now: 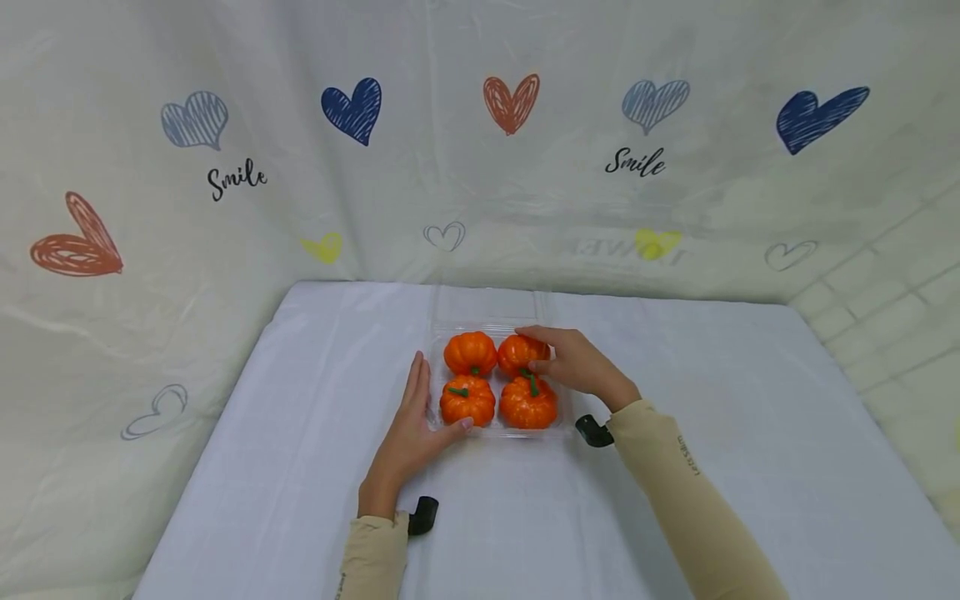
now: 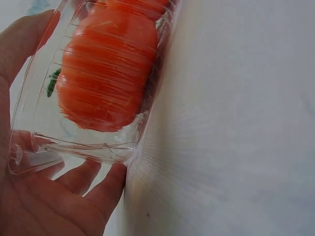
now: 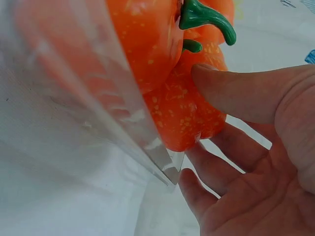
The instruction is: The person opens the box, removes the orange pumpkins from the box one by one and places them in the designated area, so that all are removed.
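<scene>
Four-lobed rows aside, several small orange toy pumpkins with green stems sit two by two in a clear plastic box (image 1: 495, 433). My right hand (image 1: 573, 358) holds the back right pumpkin (image 1: 517, 352), thumb on the near side and fingers round the far side, as the right wrist view shows. In front of it is another pumpkin (image 1: 528, 406). My left hand (image 1: 408, 442) grips the box's front left corner, its thumb at the front rim and its fingers along the left side. The front left pumpkin (image 2: 108, 69) shows through the clear wall in the left wrist view.
The box's clear lid (image 1: 489, 306) lies folded open toward the back. A white cloth covers the table (image 1: 300, 417). Behind it hangs a pale curtain (image 1: 442, 175) printed with hearts. Dark wrist cameras (image 1: 423, 515) sit at both sleeves.
</scene>
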A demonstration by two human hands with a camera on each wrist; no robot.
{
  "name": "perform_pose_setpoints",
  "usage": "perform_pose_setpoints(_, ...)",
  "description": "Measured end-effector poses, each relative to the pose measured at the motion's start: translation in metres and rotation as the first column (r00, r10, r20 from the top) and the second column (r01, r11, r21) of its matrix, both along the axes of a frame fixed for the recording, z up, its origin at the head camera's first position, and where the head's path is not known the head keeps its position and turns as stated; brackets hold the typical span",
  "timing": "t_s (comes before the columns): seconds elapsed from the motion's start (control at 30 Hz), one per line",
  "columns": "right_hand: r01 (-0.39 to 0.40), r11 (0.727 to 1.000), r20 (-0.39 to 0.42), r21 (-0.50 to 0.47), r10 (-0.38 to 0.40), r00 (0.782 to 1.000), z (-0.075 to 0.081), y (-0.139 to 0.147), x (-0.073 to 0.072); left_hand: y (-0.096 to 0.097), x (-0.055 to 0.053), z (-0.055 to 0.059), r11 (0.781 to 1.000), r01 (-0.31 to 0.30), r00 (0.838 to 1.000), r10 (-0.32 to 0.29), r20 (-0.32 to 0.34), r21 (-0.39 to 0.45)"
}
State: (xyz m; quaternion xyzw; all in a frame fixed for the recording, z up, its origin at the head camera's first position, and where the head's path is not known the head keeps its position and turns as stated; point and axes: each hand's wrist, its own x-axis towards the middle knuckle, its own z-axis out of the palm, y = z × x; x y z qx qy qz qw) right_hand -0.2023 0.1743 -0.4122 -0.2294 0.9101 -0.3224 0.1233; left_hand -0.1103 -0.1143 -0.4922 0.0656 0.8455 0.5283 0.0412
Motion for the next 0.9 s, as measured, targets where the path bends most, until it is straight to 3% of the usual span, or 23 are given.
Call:
perform_pose_setpoints(0.57,0.050,0.992,-0.111,-0.115,-0.063,0.992,-0.001,0.004,0.005,-0.001,-0.001,-0.003,1.000,0.000,1.000,0.000,-0.008,-0.014)
perform_pose_setpoints(0.9,0.189,0.956,-0.091,-0.226,-0.213,0.973,-0.001,0.015,0.009,-0.001,-0.002,-0.005,1.000,-0.001,1.000,0.001,-0.011,-0.007)
